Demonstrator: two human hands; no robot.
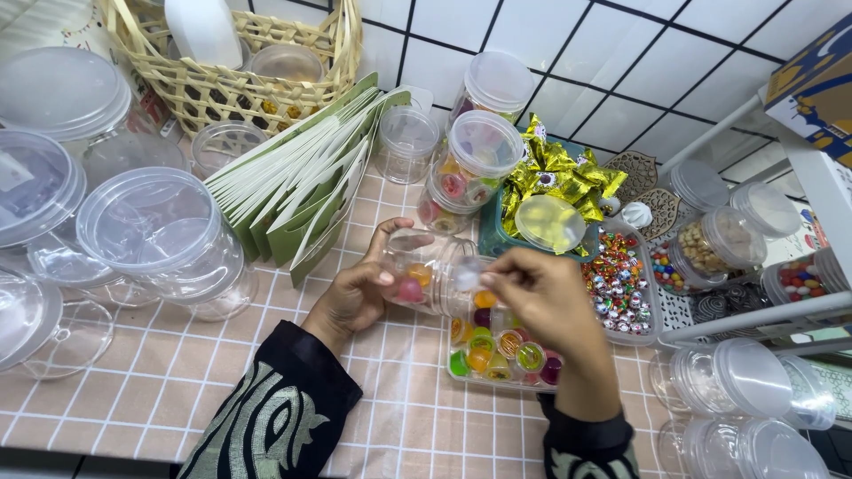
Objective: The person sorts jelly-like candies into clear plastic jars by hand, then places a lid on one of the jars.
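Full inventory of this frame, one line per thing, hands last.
small clear jar: one, holding a few jelly cups, tilted, in both hands
jelly cup tray: one, clear, multicolour cups, under the hands
candy tray: one, clear, mixed wrapped sweets, right of the hands
gold sweets: a heap, in a teal tub, behind
empty lidded jars: several, clear, left
green card stack: one, fanned, centre left
woven basket: one, tan, top left
left hand: grips the jar
right hand: at the jar's mouth

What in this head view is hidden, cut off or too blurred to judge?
- Jar mouth: covered by the right hand, and blurred.
- What the right hand's fingertips pinch: too small.
- Jelly tray: upper part behind the right hand.
- Basket: top cut off by the frame.
- Left hand palm: behind the jar.
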